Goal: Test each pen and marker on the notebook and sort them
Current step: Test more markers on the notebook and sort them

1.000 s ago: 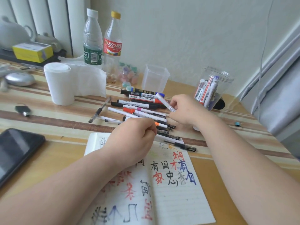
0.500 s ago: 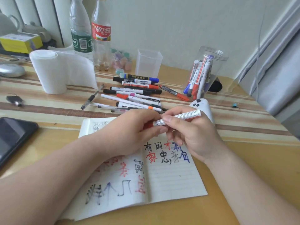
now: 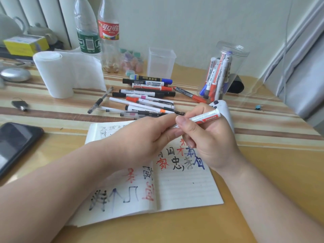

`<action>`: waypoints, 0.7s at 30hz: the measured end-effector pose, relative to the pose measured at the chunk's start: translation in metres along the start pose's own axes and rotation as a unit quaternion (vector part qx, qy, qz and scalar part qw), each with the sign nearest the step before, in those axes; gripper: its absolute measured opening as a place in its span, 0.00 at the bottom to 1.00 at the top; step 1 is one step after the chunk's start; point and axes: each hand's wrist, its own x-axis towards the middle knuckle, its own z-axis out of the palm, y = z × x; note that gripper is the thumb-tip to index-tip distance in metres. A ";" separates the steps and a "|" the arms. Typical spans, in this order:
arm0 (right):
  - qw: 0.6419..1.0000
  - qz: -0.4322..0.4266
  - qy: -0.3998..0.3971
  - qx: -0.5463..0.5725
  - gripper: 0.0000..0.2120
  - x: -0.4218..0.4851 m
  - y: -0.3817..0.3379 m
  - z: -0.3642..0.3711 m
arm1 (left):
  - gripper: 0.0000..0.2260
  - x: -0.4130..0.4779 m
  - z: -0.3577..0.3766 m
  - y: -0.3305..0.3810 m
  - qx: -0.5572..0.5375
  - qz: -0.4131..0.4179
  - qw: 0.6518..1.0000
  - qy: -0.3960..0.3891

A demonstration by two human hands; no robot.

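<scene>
An open notebook (image 3: 184,188) with red, black and blue characters lies on the desk in front of me. My right hand (image 3: 208,137) grips a white marker with a red label (image 3: 205,117) above its top edge. My left hand (image 3: 140,139) pinches the marker's near end, which my fingers hide. A pile of several pens and markers (image 3: 149,97) lies beyond the notebook. A clear plastic jar (image 3: 222,71) at the back right holds several markers. An empty clear square cup (image 3: 161,62) stands behind the pile.
A paper roll (image 3: 52,74) stands at the left, two bottles (image 3: 98,32) behind it. A black phone (image 3: 15,144) lies at the left edge, a key (image 3: 20,104) beyond it. A white device (image 3: 226,109) lies behind my right hand. A curtain (image 3: 301,67) hangs at the right.
My right hand picked a marker from the pile and brought it back over the notebook. My left hand has closed on the marker's near end. The view tilted down slightly.
</scene>
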 end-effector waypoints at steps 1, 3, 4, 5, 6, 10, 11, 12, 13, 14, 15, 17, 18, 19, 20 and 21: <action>1.000 -0.001 0.001 0.005 0.09 0.000 0.001 0.000 | 0.06 0.000 0.000 -0.001 0.006 -0.002 1.000 0.002; 1.000 -0.006 -0.001 0.005 0.09 -0.001 0.001 -0.001 | 0.10 -0.001 -0.001 -0.005 0.001 -0.008 1.000 -0.003; 1.000 -0.007 0.003 -0.001 0.08 -0.001 0.000 -0.002 | 0.13 -0.002 -0.002 -0.007 -0.012 -0.013 1.000 -0.007; 1.000 -0.008 0.018 -0.005 0.07 -0.001 -0.001 -0.004 | 0.15 -0.002 -0.002 -0.008 -0.039 -0.023 0.999 -0.012; 0.999 -0.002 0.043 0.000 0.07 0.001 -0.002 -0.008 | 0.18 -0.003 -0.004 -0.009 -0.076 -0.039 0.996 -0.018; 0.984 0.075 0.154 0.055 0.08 0.004 -0.013 -0.035 | 0.25 -0.004 -0.009 -0.017 -0.148 -0.083 0.985 -0.021; 0.984 0.092 0.142 0.053 0.09 0.003 -0.018 -0.041 | 0.26 -0.004 -0.011 -0.017 -0.142 -0.092 0.985 -0.034; 0.987 0.110 0.110 0.049 0.09 0.002 -0.024 -0.045 | 0.28 -0.003 -0.012 -0.017 -0.134 -0.107 0.984 -0.056; 0.988 0.128 0.063 0.050 0.10 0.000 -0.028 -0.047 | 0.29 -0.003 -0.014 -0.016 -0.124 -0.125 0.981 -0.080; 0.987 0.148 0.010 0.061 0.12 -0.002 -0.032 -0.050 | 0.29 -0.002 -0.015 -0.015 -0.113 -0.139 0.979 -0.102; 0.981 0.170 -0.043 0.080 0.14 -0.006 -0.034 -0.052 | 0.27 -0.001 -0.015 -0.014 -0.100 -0.149 0.977 -0.118; 0.963 0.201 -0.134 0.121 0.14 -0.013 -0.033 -0.049 | 0.18 0.000 -0.017 -0.015 -0.067 -0.155 0.976 -0.138; 0.956 0.206 -0.162 0.130 0.13 -0.017 -0.030 -0.045 | 0.14 0.000 -0.018 -0.015 -0.042 -0.152 0.976 -0.150; 0.954 0.207 -0.173 0.127 0.14 -0.020 -0.026 -0.041 | 0.14 0.000 -0.019 -0.015 -0.012 -0.144 0.976 -0.164; 0.956 0.206 -0.173 0.118 0.15 -0.023 -0.021 -0.036 | 0.15 -0.001 -0.019 -0.015 0.016 -0.134 0.975 -0.178; 0.959 0.203 -0.166 0.105 0.16 -0.026 -0.016 -0.031 | 0.17 -0.001 -0.019 -0.015 0.039 -0.121 0.974 -0.188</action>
